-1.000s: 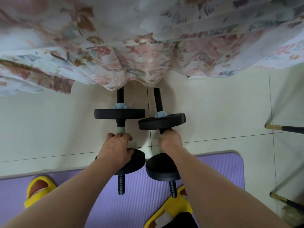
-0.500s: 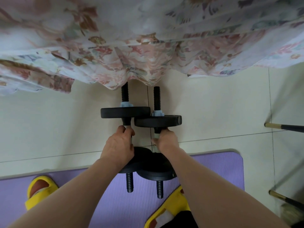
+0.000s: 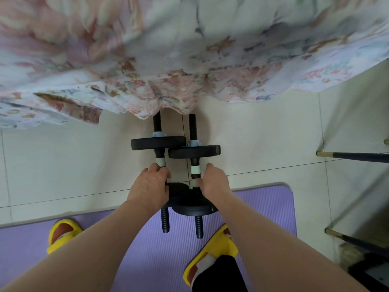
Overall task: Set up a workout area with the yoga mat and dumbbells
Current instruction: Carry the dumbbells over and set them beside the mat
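Note:
Two black dumbbells lie side by side, their near plates on the far edge of the purple yoga mat (image 3: pixel 147 239) and their far plates on the tiled floor. My left hand (image 3: pixel 150 186) is curled over the handle of the left dumbbell (image 3: pixel 158 142). My right hand (image 3: pixel 214 182) sits just right of the right dumbbell (image 3: pixel 194 151). Its thumb touches the handle, and its fingers lie alongside rather than wrapped over. The near plates overlap and are partly hidden by my hands.
A floral bed cover (image 3: pixel 189 60) hangs over the dumbbells' far bar ends. My feet in yellow slippers (image 3: pixel 63 232) (image 3: pixel 212 249) stand on the mat. Black legs with gold tips (image 3: pixel 353 157) jut in from the right over pale floor tiles (image 3: pixel 63 161).
The two dumbbells have come together until their plates overlap. My right hand has slid off the top of its handle, baring the pale band. The view has moved closer.

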